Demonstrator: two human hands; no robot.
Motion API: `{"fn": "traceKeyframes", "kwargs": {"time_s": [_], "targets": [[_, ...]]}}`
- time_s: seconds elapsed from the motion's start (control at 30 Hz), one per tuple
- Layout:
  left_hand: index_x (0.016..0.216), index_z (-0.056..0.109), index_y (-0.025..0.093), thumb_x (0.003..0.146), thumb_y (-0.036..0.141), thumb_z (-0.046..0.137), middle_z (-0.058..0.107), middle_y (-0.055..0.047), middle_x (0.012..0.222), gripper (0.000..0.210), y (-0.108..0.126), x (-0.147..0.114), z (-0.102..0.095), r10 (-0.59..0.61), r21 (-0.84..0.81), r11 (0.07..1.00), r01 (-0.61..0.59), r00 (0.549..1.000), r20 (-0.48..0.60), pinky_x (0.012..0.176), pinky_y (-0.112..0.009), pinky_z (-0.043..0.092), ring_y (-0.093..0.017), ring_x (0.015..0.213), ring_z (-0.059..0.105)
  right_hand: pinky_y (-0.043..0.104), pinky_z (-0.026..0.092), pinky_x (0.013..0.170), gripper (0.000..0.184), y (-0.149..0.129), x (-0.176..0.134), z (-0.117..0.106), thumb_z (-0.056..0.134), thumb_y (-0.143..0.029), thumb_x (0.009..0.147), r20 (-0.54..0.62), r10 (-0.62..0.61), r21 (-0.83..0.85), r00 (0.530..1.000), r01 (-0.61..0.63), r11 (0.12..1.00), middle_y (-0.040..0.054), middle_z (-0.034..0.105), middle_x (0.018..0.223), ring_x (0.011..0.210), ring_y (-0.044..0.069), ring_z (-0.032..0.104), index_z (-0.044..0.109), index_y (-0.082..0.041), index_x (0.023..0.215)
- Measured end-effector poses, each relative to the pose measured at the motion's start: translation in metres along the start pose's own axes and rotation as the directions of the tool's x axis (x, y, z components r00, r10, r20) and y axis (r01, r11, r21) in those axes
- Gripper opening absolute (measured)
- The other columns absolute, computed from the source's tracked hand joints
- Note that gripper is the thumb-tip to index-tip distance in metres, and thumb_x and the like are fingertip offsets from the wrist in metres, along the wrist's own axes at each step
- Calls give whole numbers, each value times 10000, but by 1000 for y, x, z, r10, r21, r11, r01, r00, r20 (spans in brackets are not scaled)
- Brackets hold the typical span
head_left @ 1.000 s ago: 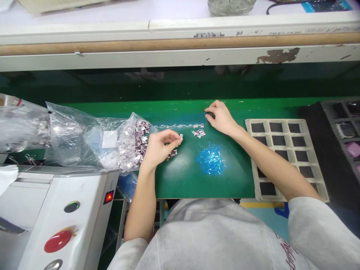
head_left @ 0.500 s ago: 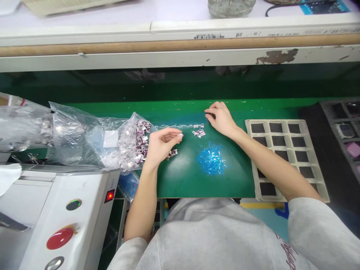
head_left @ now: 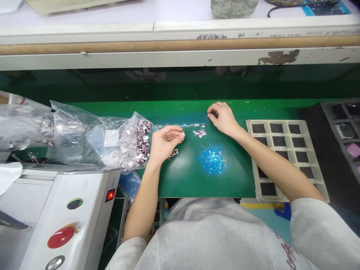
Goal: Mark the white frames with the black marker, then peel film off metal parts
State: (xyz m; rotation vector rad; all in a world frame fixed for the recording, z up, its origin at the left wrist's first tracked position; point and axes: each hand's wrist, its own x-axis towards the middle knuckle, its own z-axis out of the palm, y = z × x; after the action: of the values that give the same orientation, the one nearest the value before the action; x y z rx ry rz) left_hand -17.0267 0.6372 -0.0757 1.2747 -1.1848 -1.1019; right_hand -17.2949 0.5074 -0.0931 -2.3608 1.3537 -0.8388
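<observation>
My left hand [head_left: 167, 141] is closed in a pinch, with a small shiny metal piece [head_left: 182, 133] between thumb and forefinger. My right hand [head_left: 223, 118] is also closed, thumb and forefinger nearly together; whatever sits at their tips is too small to make out. Between the hands lie several loose metal pieces [head_left: 200, 132]. Nearer to me is a heap of thin blue film strips [head_left: 212, 160]. Beside my left hand, a clear plastic bag [head_left: 128, 144] spills out many more metal pieces [head_left: 143, 140], and a few lie partly hidden behind that hand.
A cream tray with compartments [head_left: 291, 154] stands at the right, under my right forearm. Beyond it is a black foam holder [head_left: 323, 150]. A white machine box [head_left: 92, 198] with a red button [head_left: 61, 237] occupies the near left. A white shelf [head_left: 112, 28] runs across the back.
Both hands have barely moved, and the whole view has shifted slightly. The metal piece in my left fingertips shows a little more plainly now.
</observation>
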Motion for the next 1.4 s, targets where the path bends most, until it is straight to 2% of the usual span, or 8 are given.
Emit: {"fn": "traceKeyframes", "kwargs": {"time_s": [0.27, 0.4, 0.5, 0.63, 0.83, 1.23, 1.4], "targets": [[937, 792, 210, 759, 354, 946, 831, -37, 801, 276, -2, 0, 5, -6, 18, 1000, 6, 1000, -6, 715, -329, 690, -201, 710, 804, 583, 554, 1020, 98, -7, -5, -11, 595, -210, 957, -8, 27, 50, 1000, -26, 998, 107, 741, 998, 1018, 342, 656, 676, -246, 914], [943, 769, 217, 758, 355, 937, 835, -30, 800, 285, -6, 0, 7, -13, 17, 1000, 13, 1000, -4, 689, -321, 681, -199, 686, 801, 528, 578, 975, 84, -40, -16, -22, 609, -239, 994, -47, -19, 211, 999, 29, 977, 100, 777, 1047, 1035, 326, 703, 671, -247, 938], [967, 740, 231, 737, 314, 939, 835, -12, 792, 314, -7, -1, 9, -34, 6, 999, 34, 999, 6, 656, -303, 665, -190, 653, 790, 475, 589, 945, 80, -73, -29, -28, 631, -272, 1027, 24, -115, 372, 993, 98, 923, 79, 795, 1055, 1007, 292, 734, 682, -250, 970], [966, 698, 234, 725, 269, 932, 828, 2, 772, 337, -4, -3, 11, -41, -3, 999, 41, 999, 32, 682, -293, 666, -185, 652, 795, 451, 583, 895, 96, -98, -41, -22, 624, -280, 1049, 111, -189, 393, 976, 132, 910, 68, 807, 1040, 969, 274, 727, 700, -253, 997], [931, 682, 237, 746, 287, 919, 832, -5, 784, 306, -4, -4, 10, -30, 27, 999, 28, 997, 69, 678, -307, 671, -205, 664, 810, 441, 581, 880, 126, -96, -43, -8, 605, -294, 1062, 134, -199, 416, 971, 127, 900, 63, 792, 1010, 939, 261, 709, 698, -256, 986], [891, 680, 226, 754, 268, 904, 823, -2, 762, 267, -7, -4, 11, -11, 55, 998, 7, 997, 81, 665, -267, 652, -181, 648, 798, 383, 543, 819, 111, -91, -44, 2, 608, -200, 1046, 70, -275, 397, 959, 226, 890, 46, 775, 955, 899, 230, 681, 680, -235, 969], [894, 678, 227, 768, 267, 895, 821, 2, 765, 254, -9, -4, 10, -3, 57, 998, -3, 994, 106, 672, -275, 656, -182, 652, 799, 386, 539, 821, 121, -87, -43, 6, 603, -199, 1057, 80, -287, 375, 955, 238, 896, 49, 773, 946, 895, 234, 678, 687, -231, 977]]}}
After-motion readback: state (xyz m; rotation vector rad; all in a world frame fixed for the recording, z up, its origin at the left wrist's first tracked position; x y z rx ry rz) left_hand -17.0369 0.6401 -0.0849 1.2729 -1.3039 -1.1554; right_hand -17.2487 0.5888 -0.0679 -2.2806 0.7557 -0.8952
